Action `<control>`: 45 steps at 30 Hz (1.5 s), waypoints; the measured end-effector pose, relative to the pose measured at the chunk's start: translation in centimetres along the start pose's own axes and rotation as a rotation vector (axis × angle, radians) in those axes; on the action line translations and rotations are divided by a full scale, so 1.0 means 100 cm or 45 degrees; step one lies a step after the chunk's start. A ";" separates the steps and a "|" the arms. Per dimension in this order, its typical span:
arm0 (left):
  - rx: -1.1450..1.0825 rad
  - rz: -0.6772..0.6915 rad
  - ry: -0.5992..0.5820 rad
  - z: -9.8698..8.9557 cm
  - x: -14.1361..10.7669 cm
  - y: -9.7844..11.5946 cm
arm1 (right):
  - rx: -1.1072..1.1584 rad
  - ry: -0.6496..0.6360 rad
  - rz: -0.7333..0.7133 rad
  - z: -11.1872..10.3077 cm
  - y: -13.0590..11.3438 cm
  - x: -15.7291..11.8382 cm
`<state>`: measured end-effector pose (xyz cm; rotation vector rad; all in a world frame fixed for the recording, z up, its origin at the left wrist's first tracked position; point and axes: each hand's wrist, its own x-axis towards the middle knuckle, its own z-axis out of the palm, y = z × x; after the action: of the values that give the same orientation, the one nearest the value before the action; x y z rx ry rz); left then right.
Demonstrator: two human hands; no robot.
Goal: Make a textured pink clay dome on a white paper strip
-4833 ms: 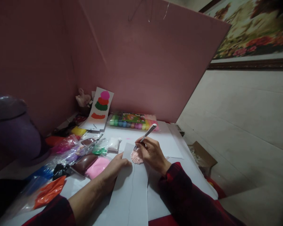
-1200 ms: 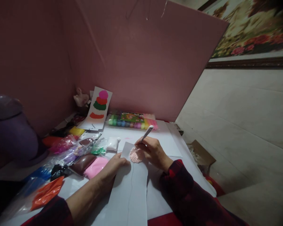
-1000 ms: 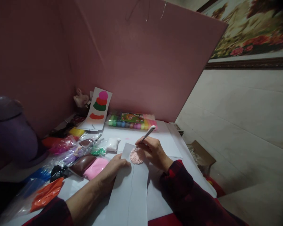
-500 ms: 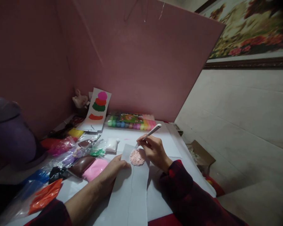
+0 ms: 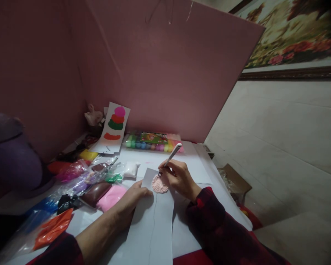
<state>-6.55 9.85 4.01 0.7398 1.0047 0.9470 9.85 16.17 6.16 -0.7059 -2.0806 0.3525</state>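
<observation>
My left hand (image 5: pixel 138 197) grips the left edge of a long white card (image 5: pixel 150 230), thumb on top and the other fingers hidden beneath. A thin wavy pencil line runs down the card. Near its far end sits a flat round of pale pink clay (image 5: pixel 160 184), its surface covered in ridged marks. Between the thumb and fingers of my right hand (image 5: pixel 179 178) is a fork (image 5: pixel 173 154), handle tilted up to the right. Its tines touch the upper part of the pink clay.
Bags of coloured clay (image 5: pixel 95 194) crowd the left side, beside a purple container (image 5: pixel 13 158). At the back lie a pack of many-coloured clay (image 5: pixel 154 142) and a card with coloured shapes (image 5: pixel 114 129). White paper (image 5: pixel 194 165) covers the table; a cardboard box (image 5: pixel 235 180) stands right.
The fork has become more upright, its handle swinging left, and its tines have moved from the clay's top edge onto the clay. My left hand and the card stay nearly still.
</observation>
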 end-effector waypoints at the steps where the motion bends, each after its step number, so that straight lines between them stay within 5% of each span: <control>1: -0.004 -0.003 0.000 0.000 0.000 0.000 | 0.008 0.012 -0.002 0.000 0.000 0.000; 17: -0.034 0.005 -0.032 0.000 -0.001 0.000 | 0.038 0.241 0.073 0.001 0.000 0.000; 25: -0.042 0.015 -0.011 0.000 -0.001 0.000 | 0.016 0.126 0.051 0.004 -0.003 -0.001; 33: -0.065 0.010 -0.010 0.000 -0.001 0.000 | 0.039 0.259 0.080 0.005 -0.002 -0.001; 45: -0.063 0.006 -0.009 0.000 0.000 0.000 | -0.045 0.224 0.042 0.005 -0.001 -0.003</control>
<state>-6.51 9.85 4.03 0.7042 0.9705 0.9690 9.53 15.94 5.77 -0.7657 -1.9151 0.2626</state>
